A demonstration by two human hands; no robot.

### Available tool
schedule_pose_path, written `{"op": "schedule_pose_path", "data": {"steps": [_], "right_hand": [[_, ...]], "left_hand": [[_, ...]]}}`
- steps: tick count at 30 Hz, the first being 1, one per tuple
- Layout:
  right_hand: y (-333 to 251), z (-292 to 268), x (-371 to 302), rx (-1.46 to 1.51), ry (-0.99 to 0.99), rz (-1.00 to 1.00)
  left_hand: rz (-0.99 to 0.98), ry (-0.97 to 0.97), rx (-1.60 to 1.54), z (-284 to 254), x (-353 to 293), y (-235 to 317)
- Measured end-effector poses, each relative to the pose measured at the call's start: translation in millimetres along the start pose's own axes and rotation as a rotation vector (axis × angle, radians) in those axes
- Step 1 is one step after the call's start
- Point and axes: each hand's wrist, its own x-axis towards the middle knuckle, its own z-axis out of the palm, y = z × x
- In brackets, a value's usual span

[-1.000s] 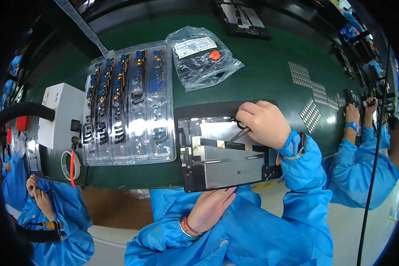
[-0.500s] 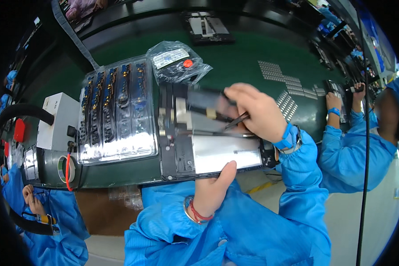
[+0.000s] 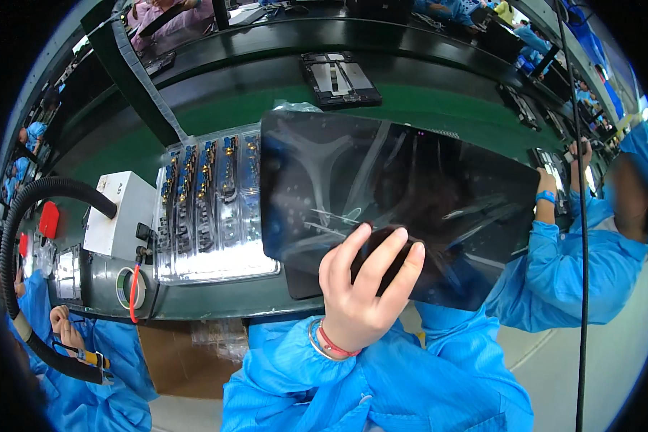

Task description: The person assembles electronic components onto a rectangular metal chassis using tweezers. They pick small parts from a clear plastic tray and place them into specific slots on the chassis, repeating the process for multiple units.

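A tablet (image 3: 338, 173) is held up over the bench edge, its dark glossy screen facing me and wrinkled film across it. My left hand (image 3: 367, 306) grips its near edge, with the fingers spread over the glass and the thumb out of sight. Beneath that near edge a second dark layer juts out; whether it belongs to the tablet I cannot tell. The tablet hides my right hand, and only the blue sleeve of that arm shows below it. Left of the tablet lies a clear tray (image 3: 216, 270) with rows of small circuit boards.
A white box (image 3: 119, 216) with a black hose (image 3: 50, 183) stands at the left, near a roll of tape (image 3: 122, 288). Farther back lies another opened tablet (image 3: 338, 79). A co-worker's arm (image 3: 554, 259) is close on the right. Below the bench sits a cardboard box (image 3: 183, 360).
The tablet has been turned from its opened inside to its screen side and raised. My left fingers now lie over its face. My right hand, which held a dark thin tool, has gone from view.
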Motion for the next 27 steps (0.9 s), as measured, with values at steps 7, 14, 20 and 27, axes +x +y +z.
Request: {"op": "schedule_pose_path", "data": {"steps": [7, 14, 20, 27], "right_hand": [[-1.3, 0.8, 3.5, 0.027, -0.025, 0.047], [-15.0, -42.5, 43.1, -0.391, -0.675, -0.048], [19.7, -41.5, 13.8, -0.439, -1.159, 0.252], [35.5, -25.4, -20.1, -0.616, -1.188, 0.196]], "left_hand": [[-0.009, -0.028, -0.058, 2.0, -3.9, -4.7], [-0.768, -0.264, -0.872, 13.7, -18.1, -0.7], [-1.348, 0.055, -1.504, 46.5, -75.4, 19.2], [-1.625, 0.010, -1.859, 24.1, -86.0, -13.6]]}}
